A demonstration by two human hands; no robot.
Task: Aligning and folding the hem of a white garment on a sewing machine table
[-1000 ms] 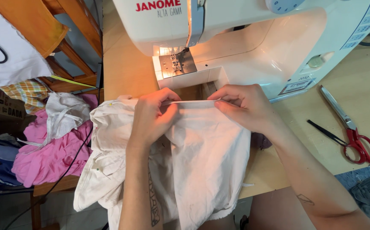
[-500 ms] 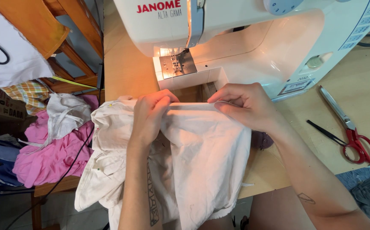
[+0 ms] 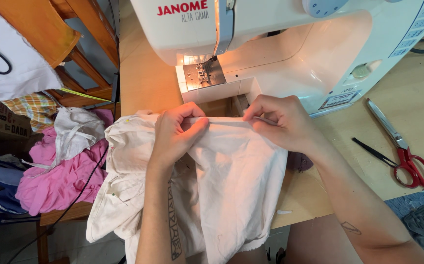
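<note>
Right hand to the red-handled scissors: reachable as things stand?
Probably yes. The scissors lie in the open on the table, on that side, nothing between. But the right hand is pinching the white cloth and must release it.

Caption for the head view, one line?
Both hands, left hand and right hand, pinch a folded white fabric edge before a sewing machine.

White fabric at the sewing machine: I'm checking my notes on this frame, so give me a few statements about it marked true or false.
1. Both hands, left hand and right hand, pinch the folded edge of the white fabric. True.
2. The fabric edge lies under the needle. False: it is held in front of the sewing machine, short of the presser foot.
3. The red-handled scissors lie on the wooden table. True.
4. The right hand holds the scissors. False: they lie apart, untouched.
</note>
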